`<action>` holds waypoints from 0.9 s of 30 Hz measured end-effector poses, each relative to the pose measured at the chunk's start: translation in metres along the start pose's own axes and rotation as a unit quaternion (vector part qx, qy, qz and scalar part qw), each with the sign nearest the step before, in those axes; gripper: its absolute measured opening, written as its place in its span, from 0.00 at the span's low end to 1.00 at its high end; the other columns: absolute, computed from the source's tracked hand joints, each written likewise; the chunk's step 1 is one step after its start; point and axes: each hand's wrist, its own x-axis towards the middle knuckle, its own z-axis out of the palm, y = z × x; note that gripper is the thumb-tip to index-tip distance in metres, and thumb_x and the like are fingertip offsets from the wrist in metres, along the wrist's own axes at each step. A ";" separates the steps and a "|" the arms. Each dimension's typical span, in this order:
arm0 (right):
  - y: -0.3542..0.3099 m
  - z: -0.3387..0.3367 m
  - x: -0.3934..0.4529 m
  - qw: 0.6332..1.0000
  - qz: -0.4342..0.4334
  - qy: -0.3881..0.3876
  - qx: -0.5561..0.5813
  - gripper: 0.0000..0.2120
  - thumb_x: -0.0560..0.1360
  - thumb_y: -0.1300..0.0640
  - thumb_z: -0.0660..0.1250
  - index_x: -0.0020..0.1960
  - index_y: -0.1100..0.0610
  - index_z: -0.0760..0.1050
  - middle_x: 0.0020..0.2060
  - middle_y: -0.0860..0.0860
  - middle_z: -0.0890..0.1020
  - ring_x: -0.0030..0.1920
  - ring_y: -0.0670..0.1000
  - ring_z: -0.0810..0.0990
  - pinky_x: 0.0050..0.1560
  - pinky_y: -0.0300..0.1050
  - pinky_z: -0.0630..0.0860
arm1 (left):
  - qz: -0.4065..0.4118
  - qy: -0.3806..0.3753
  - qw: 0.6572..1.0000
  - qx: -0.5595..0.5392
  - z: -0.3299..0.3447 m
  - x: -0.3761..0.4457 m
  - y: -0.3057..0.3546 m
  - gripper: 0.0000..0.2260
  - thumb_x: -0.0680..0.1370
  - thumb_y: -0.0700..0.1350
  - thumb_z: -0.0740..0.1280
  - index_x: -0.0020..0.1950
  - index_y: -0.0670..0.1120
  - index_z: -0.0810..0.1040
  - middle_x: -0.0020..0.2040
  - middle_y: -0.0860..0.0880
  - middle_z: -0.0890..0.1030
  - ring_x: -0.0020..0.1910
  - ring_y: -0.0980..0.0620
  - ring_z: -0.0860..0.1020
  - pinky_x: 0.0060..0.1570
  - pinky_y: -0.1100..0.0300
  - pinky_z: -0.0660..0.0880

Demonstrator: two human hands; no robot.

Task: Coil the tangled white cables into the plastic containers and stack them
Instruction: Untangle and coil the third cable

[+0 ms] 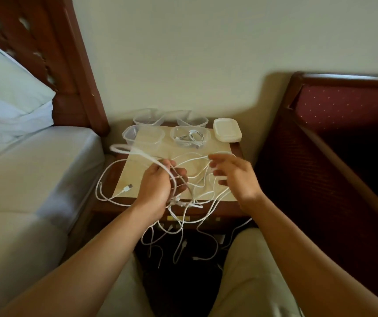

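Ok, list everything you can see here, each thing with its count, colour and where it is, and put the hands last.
Clear plastic containers: four, transparent, in two rows at the back of the bedside table; three look empty.
Coiled white cable: one, white, inside the front right container.
Stack of cream lids: one stack, cream, right of the containers.
Tangled white cables: several, white, across the table front and hanging over its edge.
USB plug: one, white, front left of the tabletop.
Wooden bedside table: one, dark brown with a beige top, against the wall.
Bed: one, white sheets and pillow, on the left.
Upholstered chair: one, dark red, on the right.
Left hand: grips a bunch of cables.
Right hand: fingers spread among the cable loops; grip unclear.
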 end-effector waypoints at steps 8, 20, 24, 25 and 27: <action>0.055 0.014 -0.020 0.881 -0.098 -0.105 -0.451 0.16 0.83 0.52 0.59 0.67 0.38 0.76 0.68 0.41 0.75 0.72 0.50 0.64 0.71 0.58 0.60 | -0.056 0.026 0.976 -0.211 -0.007 -0.004 0.021 0.15 0.84 0.44 0.55 0.39 0.49 0.72 0.25 0.54 0.70 0.22 0.56 0.69 0.27 0.64 0.66; 0.021 0.029 -0.032 0.923 -0.128 -0.060 -0.357 0.30 0.73 0.64 0.61 0.74 0.49 0.70 0.71 0.47 0.71 0.73 0.50 0.64 0.73 0.55 0.64 | -0.063 -0.101 0.930 -0.348 -0.013 -0.035 0.051 0.17 0.84 0.44 0.55 0.37 0.47 0.73 0.23 0.55 0.66 0.19 0.59 0.64 0.18 0.68 0.59; -0.011 0.034 -0.052 0.960 -0.162 -0.143 -0.181 0.25 0.72 0.61 0.64 0.69 0.49 0.75 0.64 0.41 0.78 0.64 0.36 0.73 0.59 0.25 0.66 | -0.052 -0.147 0.915 -0.372 0.001 -0.046 0.060 0.15 0.84 0.44 0.55 0.40 0.47 0.73 0.24 0.55 0.66 0.21 0.59 0.63 0.19 0.67 0.61; -0.014 0.037 -0.054 0.953 -0.149 -0.184 -0.188 0.25 0.74 0.60 0.66 0.69 0.48 0.74 0.63 0.40 0.79 0.61 0.35 0.75 0.57 0.24 0.67 | -0.053 -0.152 0.909 -0.385 0.005 -0.047 0.062 0.14 0.84 0.44 0.55 0.41 0.47 0.74 0.24 0.55 0.66 0.21 0.59 0.64 0.19 0.67 0.61; -0.011 0.049 -0.057 0.940 -0.155 -0.214 -0.215 0.17 0.76 0.57 0.68 0.62 0.44 0.75 0.56 0.39 0.81 0.51 0.35 0.78 0.51 0.31 0.72 | -0.068 -0.171 0.889 -0.419 0.011 -0.051 0.067 0.13 0.83 0.42 0.55 0.41 0.46 0.74 0.24 0.55 0.66 0.21 0.59 0.64 0.19 0.67 0.61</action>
